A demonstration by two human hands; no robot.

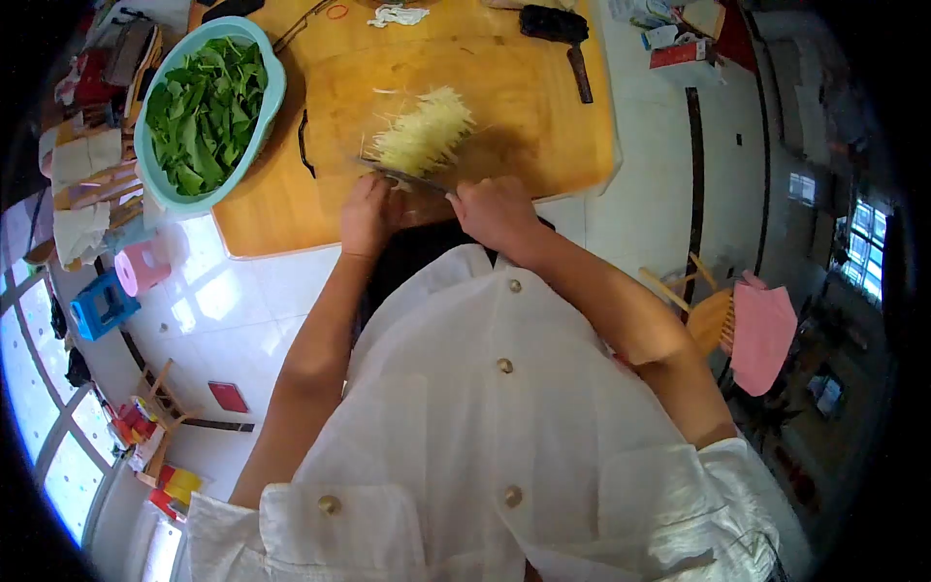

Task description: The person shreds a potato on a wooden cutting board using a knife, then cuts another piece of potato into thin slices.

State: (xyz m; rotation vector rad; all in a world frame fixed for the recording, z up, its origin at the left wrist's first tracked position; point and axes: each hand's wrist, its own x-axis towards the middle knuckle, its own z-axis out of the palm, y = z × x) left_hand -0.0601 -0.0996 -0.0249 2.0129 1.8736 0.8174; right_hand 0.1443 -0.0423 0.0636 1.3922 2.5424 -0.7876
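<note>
My right hand (493,210) is wrapped round the handle of a kitchen knife (415,178), whose blade reaches left across the near side of the board. Close to the blade, my left hand (371,211) has its fingers curled down; whatever is under them is hidden. Just beyond the blade lies a heap of thin, pale yellow vegetable shreds (427,128), with a few loose strips at its left. The heap and both hands are at the near edge of a wooden cutting board (354,82).
A light blue basin (275,92) of green leaves (206,121) stands at the table's left. A thin black strip (305,144) lies beside it. At the back right is a black item (553,24) near a dark handle (579,76). A white crumpled tissue (398,16) lies at the back.
</note>
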